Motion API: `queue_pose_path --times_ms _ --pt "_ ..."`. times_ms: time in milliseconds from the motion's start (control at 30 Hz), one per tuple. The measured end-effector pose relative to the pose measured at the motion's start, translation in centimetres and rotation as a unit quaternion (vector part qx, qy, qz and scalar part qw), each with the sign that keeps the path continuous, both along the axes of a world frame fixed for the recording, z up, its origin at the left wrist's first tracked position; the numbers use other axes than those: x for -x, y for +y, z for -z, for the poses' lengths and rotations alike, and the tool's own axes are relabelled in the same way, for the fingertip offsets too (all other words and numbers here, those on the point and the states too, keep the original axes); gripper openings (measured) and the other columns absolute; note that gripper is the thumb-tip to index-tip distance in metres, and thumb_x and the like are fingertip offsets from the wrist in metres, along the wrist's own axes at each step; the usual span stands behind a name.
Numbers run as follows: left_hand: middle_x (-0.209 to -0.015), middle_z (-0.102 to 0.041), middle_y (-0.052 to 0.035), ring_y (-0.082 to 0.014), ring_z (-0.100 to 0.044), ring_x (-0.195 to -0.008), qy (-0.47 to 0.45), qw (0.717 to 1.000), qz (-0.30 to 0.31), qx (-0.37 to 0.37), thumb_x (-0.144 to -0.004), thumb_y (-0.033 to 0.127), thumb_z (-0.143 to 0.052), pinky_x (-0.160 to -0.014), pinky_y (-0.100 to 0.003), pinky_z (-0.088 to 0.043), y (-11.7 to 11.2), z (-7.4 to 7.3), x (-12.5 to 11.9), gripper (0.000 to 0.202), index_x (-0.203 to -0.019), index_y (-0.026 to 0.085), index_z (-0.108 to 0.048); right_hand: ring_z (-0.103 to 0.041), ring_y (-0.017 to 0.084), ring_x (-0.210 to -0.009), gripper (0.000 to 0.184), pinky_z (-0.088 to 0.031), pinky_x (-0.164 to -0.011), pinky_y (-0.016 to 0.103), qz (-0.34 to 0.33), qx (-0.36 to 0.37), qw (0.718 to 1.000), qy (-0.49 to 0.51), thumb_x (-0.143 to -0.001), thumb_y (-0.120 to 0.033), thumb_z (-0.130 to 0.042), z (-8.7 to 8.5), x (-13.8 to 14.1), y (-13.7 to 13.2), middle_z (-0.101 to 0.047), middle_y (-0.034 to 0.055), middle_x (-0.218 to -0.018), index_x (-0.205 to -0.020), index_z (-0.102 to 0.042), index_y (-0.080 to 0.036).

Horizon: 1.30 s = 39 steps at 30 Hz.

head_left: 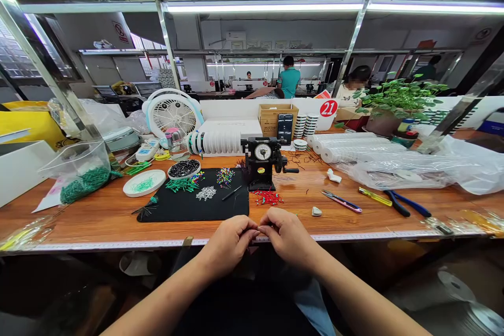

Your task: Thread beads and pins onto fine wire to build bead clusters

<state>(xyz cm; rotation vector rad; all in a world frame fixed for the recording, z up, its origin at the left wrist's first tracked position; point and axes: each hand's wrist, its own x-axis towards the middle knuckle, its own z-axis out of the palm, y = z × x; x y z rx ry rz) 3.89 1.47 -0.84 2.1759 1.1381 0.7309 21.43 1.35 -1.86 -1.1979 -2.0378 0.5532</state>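
Note:
My left hand (232,236) and my right hand (285,233) meet at the table's front edge, thumbs and fingertips pinched together. Whatever lies between the fingertips is too small to make out. Just beyond them is a pile of red pieces with pale ends (268,198), in front of a black hand-cranked machine with a round dial (262,160). To the left a black mat (185,205) carries small silver pieces (206,192), multicoloured beads (225,177), green pieces (183,184) and a thin dark tool (231,193).
White dishes hold green bits (144,184) and black bits (184,169). On the right lie pink-and-blue tweezers (342,201), a yellow-handled tool (375,197), blue pliers (411,203) and plastic-wrapped rolls (354,149). A fan (173,114) and white spools (220,143) stand behind. Other people sit farther back.

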Motion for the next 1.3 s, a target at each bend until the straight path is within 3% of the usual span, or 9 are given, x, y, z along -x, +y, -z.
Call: queue_pose_path --times_ms 367,533,667,767,833,967,1033,1133,1300 --pt "-0.063 -0.061 0.0004 -0.0146 -0.055 -0.062 -0.007 0.999 -0.022 0.024 -0.084 0.022 -0.045 -0.06 -0.025 -0.037 -0.8 -0.2 0.2 0.024 -0.065 0.02 -0.06 -0.049 0.016 -0.077 0.02 -0.037 -0.068 0.025 -0.094 -0.035 0.993 -0.058 -0.077 0.002 -0.047 0.0 -0.5 0.3 -0.055 0.002 -0.079 -0.078 -0.054 -0.017" --pt "-0.064 -0.063 -0.0011 -0.0149 -0.059 -0.06 -0.043 0.99 -0.031 0.133 -0.084 0.026 -0.044 -0.06 -0.026 -0.042 -1.6 -0.3 0.1 0.023 -0.068 0.017 -0.059 -0.048 0.015 -0.077 0.022 -0.037 -0.068 0.024 -0.118 -0.037 0.989 -0.083 -0.076 0.004 -0.045 -0.1 -0.6 0.0 -0.054 0.0022 -0.078 -0.079 -0.055 -0.016" --pt "-0.067 -0.063 -0.0023 -0.0155 -0.06 -0.055 -0.092 0.971 -0.062 0.213 -0.084 0.029 -0.043 -0.048 -0.025 -0.042 -3.1 0.5 -0.4 0.019 -0.073 0.017 -0.053 -0.049 0.014 -0.076 0.019 -0.037 -0.067 0.023 -0.166 -0.034 0.98 -0.105 -0.079 0.001 -0.049 -0.5 -0.8 -0.2 -0.054 0.0008 -0.075 -0.075 -0.056 -0.016" --pt "-0.07 -0.063 -0.0048 -0.0179 -0.062 -0.057 -0.173 0.937 -0.096 0.289 -0.083 0.033 -0.045 -0.04 -0.023 -0.04 -4.2 1.7 -1.0 0.018 -0.078 0.016 -0.05 -0.049 0.014 -0.074 0.017 -0.037 -0.065 0.023 -0.19 -0.03 0.973 -0.127 -0.08 -0.001 -0.052 -0.7 -0.9 0.0 -0.054 0.0 -0.073 -0.073 -0.057 -0.017" --pt "-0.071 -0.063 -0.0058 -0.0178 -0.063 -0.06 -0.262 0.894 -0.117 0.345 -0.082 0.034 -0.048 -0.042 -0.022 -0.041 -4.8 2.5 -1.3 0.019 -0.08 0.015 -0.048 -0.049 0.014 -0.074 0.016 -0.038 -0.065 0.024 -0.181 -0.039 0.974 -0.13 -0.082 -0.004 -0.051 -0.8 -0.7 0.2 -0.055 0.0006 -0.074 -0.074 -0.058 -0.017" --pt "-0.074 -0.064 -0.0053 -0.0137 -0.063 -0.064 -0.409 0.792 -0.129 0.434 -0.079 0.033 -0.056 -0.05 -0.019 -0.041 -5.6 4.0 -1.7 0.02 -0.081 0.013 -0.051 -0.047 0.021 -0.089 0.011 -0.038 -0.081 0.034 -0.068 -0.12 0.982 -0.129 -0.084 -0.016 -0.056 -0.7 0.8 0.2 -0.057 0.0061 -0.092 -0.091 -0.064 -0.019" --pt "-0.076 -0.063 -0.0042 -0.0123 -0.061 -0.065 -0.443 0.757 -0.124 0.465 -0.076 0.03 -0.061 -0.051 -0.019 -0.041 -5.8 4.5 -1.9 0.019 -0.083 0.013 -0.053 -0.044 0.025 -0.099 0.031 -0.036 -0.087 0.039 -0.04 -0.152 0.977 -0.145 -0.077 -0.023 -0.066 -0.1 2.3 0.2 -0.054 0.0092 -0.107 -0.108 -0.06 -0.02" --pt "-0.074 -0.063 -0.003 -0.0113 -0.058 -0.064 -0.462 0.731 -0.144 0.481 -0.071 0.023 -0.066 -0.052 -0.019 -0.039 -6.0 5.1 -2.3 0.017 -0.081 0.014 -0.057 -0.042 0.028 -0.101 0.05 -0.037 -0.084 0.041 -0.027 -0.172 0.97 -0.172 -0.069 -0.029 -0.074 1.3 4.6 0.1 -0.051 0.0117 -0.111 -0.115 -0.057 -0.021" --pt "-0.058 -0.058 -0.0004 -0.0096 -0.049 -0.053 -0.489 0.716 -0.141 0.479 -0.068 0.021 -0.066 -0.054 -0.022 -0.037 -6.1 5.3 -2.3 0.011 -0.07 0.012 -0.06 -0.046 0.023 -0.085 0.007 -0.037 -0.073 0.038 -0.035 -0.278 0.958 -0.057 -0.08 -0.022 -0.062 2.7 5.3 -1.2 -0.053 0.0063 -0.087 -0.085 -0.067 -0.022"
